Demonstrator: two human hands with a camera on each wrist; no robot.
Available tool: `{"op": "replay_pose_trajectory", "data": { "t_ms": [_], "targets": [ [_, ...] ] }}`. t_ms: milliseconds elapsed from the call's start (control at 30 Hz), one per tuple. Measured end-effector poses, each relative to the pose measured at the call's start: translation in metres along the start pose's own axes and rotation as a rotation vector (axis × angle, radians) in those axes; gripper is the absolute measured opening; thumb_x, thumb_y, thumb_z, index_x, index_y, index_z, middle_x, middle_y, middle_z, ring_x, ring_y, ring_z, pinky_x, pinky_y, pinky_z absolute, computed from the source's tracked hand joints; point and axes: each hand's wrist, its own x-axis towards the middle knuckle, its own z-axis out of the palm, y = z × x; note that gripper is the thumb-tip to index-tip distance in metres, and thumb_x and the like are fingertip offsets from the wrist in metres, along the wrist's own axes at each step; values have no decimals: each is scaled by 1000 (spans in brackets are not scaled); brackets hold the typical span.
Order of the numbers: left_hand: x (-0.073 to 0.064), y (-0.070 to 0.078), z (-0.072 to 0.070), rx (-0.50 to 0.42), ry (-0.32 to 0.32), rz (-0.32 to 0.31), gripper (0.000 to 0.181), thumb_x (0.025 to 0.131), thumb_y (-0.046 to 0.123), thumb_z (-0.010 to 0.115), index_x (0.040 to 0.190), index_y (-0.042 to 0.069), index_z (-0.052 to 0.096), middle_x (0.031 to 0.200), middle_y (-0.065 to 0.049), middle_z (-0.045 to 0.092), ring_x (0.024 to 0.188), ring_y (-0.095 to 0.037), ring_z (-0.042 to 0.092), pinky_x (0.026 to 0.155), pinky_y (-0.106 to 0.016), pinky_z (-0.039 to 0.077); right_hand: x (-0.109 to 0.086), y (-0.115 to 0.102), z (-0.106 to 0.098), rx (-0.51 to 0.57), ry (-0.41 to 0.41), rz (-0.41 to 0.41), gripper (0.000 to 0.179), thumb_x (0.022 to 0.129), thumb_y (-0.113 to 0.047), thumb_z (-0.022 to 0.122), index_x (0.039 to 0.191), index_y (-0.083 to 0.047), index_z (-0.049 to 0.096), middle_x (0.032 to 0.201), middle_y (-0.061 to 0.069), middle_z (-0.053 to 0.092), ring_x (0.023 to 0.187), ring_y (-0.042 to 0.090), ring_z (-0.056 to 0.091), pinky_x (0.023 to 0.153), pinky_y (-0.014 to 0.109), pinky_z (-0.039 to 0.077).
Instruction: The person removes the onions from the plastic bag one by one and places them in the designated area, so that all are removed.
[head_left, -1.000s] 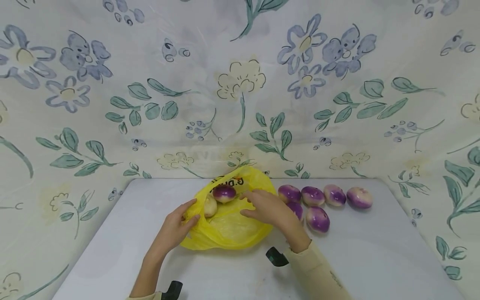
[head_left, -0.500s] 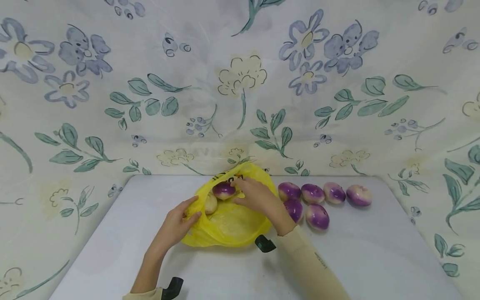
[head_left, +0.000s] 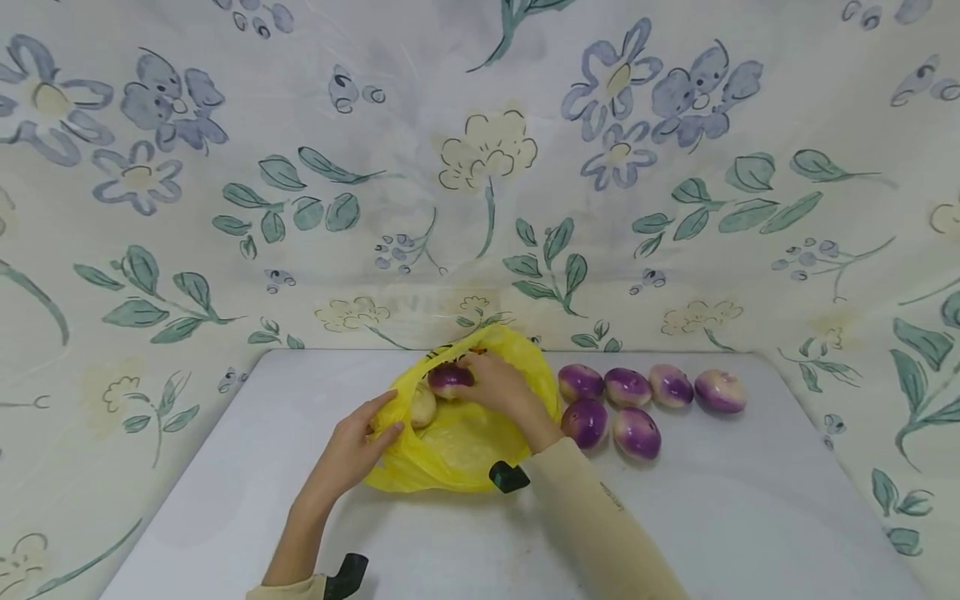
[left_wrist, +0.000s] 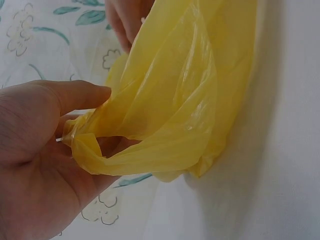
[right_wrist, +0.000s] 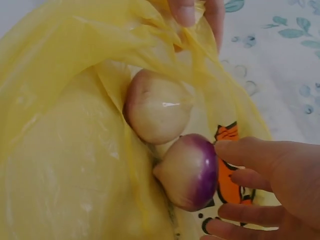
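Note:
A yellow plastic bag (head_left: 465, 450) lies with its mouth spread. My left hand (head_left: 352, 446) holds the bag's left rim; in the left wrist view the thumb lies over the film and the fingers behind it. Inside are a purple-topped turnip (right_wrist: 192, 172) and a paler turnip (right_wrist: 157, 107) beside it. My right hand (head_left: 498, 387) reaches into the bag. In the right wrist view its thumb tip is right at the purple-topped turnip's edge, while the other fingers (right_wrist: 250, 215) extend loosely beside it, not wrapped round it.
Several purple and white turnips sit on the white table (head_left: 750, 500) right of the bag, among them a front turnip (head_left: 637, 433) and a far right turnip (head_left: 720, 392). A flower-patterned cloth (head_left: 420, 250) rises behind the table.
My right hand has moved left and deeper into the bag, up to the purple-topped turnip. The left hand keeps its hold on the rim.

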Motion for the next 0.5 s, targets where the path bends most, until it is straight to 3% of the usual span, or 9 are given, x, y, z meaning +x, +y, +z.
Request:
{"op": "replay_pose_trajectory", "data": {
  "t_ms": [267,500],
  "targets": [
    [2,-2,0,-1,-5,-6,52,98,20,59,145,5,45,146,-23,49,122,-37,56,100,-53,51,10,-6,10,11,59,159,51,88,-41,71,128,-11,61,124,7,66,109,23,63,94,40,55],
    [1,-3,1,-1,-1,-17,52,97,21,60,145,6,46,145,-22,51,111,-31,57,96,-47,53,15,-8,23,57,83,227,60,88,-44,71,133,-8,56,131,13,62,117,28,60,101,41,52]
  ]
}}
